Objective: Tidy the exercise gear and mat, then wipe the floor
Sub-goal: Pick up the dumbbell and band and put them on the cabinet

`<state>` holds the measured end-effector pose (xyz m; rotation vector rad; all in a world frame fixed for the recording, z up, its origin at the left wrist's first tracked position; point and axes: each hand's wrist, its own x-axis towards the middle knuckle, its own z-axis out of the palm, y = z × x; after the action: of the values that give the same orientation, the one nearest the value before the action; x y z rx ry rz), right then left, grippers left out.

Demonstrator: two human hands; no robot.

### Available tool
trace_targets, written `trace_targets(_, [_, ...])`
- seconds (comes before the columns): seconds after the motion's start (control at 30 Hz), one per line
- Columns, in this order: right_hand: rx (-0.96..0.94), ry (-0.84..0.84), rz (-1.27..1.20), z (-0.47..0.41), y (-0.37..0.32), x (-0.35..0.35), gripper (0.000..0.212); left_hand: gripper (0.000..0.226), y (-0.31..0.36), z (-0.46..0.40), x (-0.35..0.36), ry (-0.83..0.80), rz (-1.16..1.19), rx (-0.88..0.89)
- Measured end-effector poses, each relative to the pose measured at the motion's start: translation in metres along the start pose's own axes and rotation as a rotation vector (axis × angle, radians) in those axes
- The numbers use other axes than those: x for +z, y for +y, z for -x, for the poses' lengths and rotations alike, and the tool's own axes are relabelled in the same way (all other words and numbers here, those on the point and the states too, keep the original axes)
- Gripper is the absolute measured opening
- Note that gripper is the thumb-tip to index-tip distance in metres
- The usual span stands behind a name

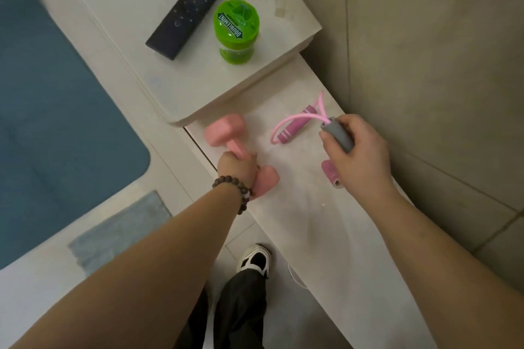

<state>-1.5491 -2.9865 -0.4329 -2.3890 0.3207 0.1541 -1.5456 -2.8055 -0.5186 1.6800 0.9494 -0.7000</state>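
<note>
Gear goes on the low shelf (pixel 297 207): left hand (pixel 236 168) is clenched round the pink dumbbell (pixel 226 133), right hand (pixel 355 147) grasps the rope's grey handle (pixel 338 136); best set the dumbbell flat before letting go; lay the cord (pixel 295 119) beside it, untangled.

The dumbbell (pixel 226 142) lies on the low shelf (pixel 306 207), its bar inside the left hand (pixel 238 167), and the skipping rope (pixel 295 125) lies on the same shelf between that hand and the right hand (pixel 354 150). Beyond the left hand, on the raised cabinet top (pixel 136 22), the remote control (pixel 187 13) lies just left of the gum bottle (pixel 236 30). The mat (pixel 56 110) lies on the floor well to the left of the left hand.
</note>
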Motion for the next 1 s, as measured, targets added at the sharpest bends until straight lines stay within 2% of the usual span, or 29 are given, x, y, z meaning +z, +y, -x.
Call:
trace_targets(0.27, [-0.011,-0.036,-0.144,-0.033,-0.005,-0.008,0.018,0.029,-0.007,-0.001,0.004,0.047,-0.049,0.076])
trace_targets(0.4, [-0.029,0.004,-0.036,-0.05,-0.003,0.001,0.026,0.032,-0.007,-0.004,0.006,0.048,-0.071,0.104])
trace_targets(0.5, [0.049,-0.118,0.11,-0.05,0.008,0.016,0.034,0.03,-0.007,-0.004,0.01,0.042,-0.064,0.11])
trace_targets(0.6, [0.098,-0.325,0.038,-0.04,0.018,0.026,0.059,0.028,-0.006,-0.003,0.012,0.044,-0.039,0.11])
trace_targets(0.67, [0.11,-0.255,-0.018,-0.032,0.025,0.024,0.056,0.029,-0.006,-0.003,0.011,0.045,-0.043,0.121])
trace_targets(0.73, [0.158,-0.03,-0.004,-0.024,0.038,0.018,0.042,0.029,-0.006,-0.003,0.012,0.048,-0.054,0.13])
trace_targets(0.8, [0.291,0.074,0.052,-0.018,0.056,0.018,0.033,0.031,-0.007,-0.003,0.013,0.051,-0.056,0.132])
trace_targets(0.87, [0.385,0.024,0.095,-0.015,0.07,0.028,0.031,0.032,-0.008,-0.004,0.015,0.058,-0.064,0.142])
trace_targets(1.0, [0.442,-0.046,0.195,-0.018,0.069,0.059,0.044,0.03,-0.01,-0.006,0.015,0.063,-0.098,0.183])
